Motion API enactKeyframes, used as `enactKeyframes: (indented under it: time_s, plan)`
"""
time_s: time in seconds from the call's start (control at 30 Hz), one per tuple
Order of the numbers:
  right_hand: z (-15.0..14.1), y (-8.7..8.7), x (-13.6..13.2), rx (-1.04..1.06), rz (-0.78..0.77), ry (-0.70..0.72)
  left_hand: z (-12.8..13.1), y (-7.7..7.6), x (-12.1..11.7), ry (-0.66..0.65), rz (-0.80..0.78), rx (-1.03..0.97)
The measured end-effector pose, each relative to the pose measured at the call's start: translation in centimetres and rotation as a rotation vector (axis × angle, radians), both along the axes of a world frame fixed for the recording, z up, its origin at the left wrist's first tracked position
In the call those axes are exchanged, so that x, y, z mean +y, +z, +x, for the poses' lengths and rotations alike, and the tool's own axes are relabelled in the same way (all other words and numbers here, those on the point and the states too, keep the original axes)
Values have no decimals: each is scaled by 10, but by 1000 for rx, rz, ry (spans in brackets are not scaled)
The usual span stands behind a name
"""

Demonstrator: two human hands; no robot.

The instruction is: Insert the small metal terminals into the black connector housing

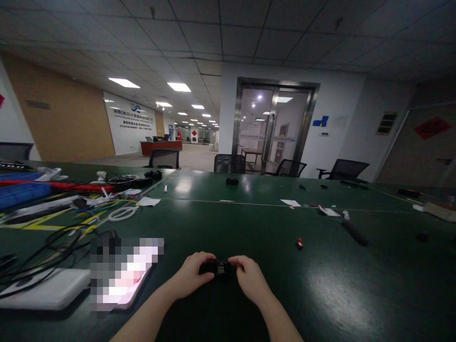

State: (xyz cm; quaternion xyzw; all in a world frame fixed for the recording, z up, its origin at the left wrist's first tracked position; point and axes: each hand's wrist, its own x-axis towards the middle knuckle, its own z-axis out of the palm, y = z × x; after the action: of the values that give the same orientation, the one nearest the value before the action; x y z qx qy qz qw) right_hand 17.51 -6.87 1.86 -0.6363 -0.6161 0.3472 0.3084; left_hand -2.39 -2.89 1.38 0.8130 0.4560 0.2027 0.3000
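Observation:
Close in front of me, low over the green table (263, 228), is a small black object (221, 267) with a paler patch in its middle. Its exact kind is too dark to make out. My left hand (195, 275) is closed around the left end, thumb on the near side and fingers on the far side. At the right end, my right hand (249, 278) pinches it with thumb and forefinger, the other fingers curled out of sight. Whether the object rests on the tabletop, I cannot tell.
Left of my hands lie a phone (137, 285) partly pixelated, a white box-like device (46, 287) and tangled cables (53, 251). A small red item (299, 243) sits to the right, with a dark-handled tool (354, 232) beyond. Another black object (232, 181) stands farther back.

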Motion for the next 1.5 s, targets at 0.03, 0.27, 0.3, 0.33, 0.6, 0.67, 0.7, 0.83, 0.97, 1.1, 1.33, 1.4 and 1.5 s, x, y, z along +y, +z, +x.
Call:
enactKeyframes:
  time_s: [0.03,0.27,0.3,0.33,0.6,0.67,0.7,0.83,0.97,1.1,1.33,1.4,1.5]
  plan:
    - [0,0,0,-5,1,-5,0,1,-1,2,0,4]
    - [-1,0,-1,-4,0,-12,2,6,-4,11,0,29]
    - [-1,0,-1,-2,8,-4,2,7,-4,9,1,29]
    - [0,-1,-1,-1,18,3,2,7,-4,7,2,31]
    - [1,2,-2,-15,44,106,2,7,-5,-1,0,15]
    - [0,4,-4,-31,44,117,2,9,-5,4,-5,12]
    - [0,5,-4,-37,44,121,3,9,-5,4,-6,12]
    - [0,6,-4,-43,23,117,2,8,-4,-2,-8,9]
    - [-2,5,-3,-30,59,96,1,2,-1,-6,6,1]
    - [-2,4,-2,14,56,42,2,2,-2,-4,15,3]
    - [-1,2,-1,58,-21,-2,3,9,-6,3,7,16]
    - [-2,3,-2,44,-15,8,2,8,-5,5,9,12]
    - [-2,3,-2,37,6,16,2,6,-4,3,15,2]
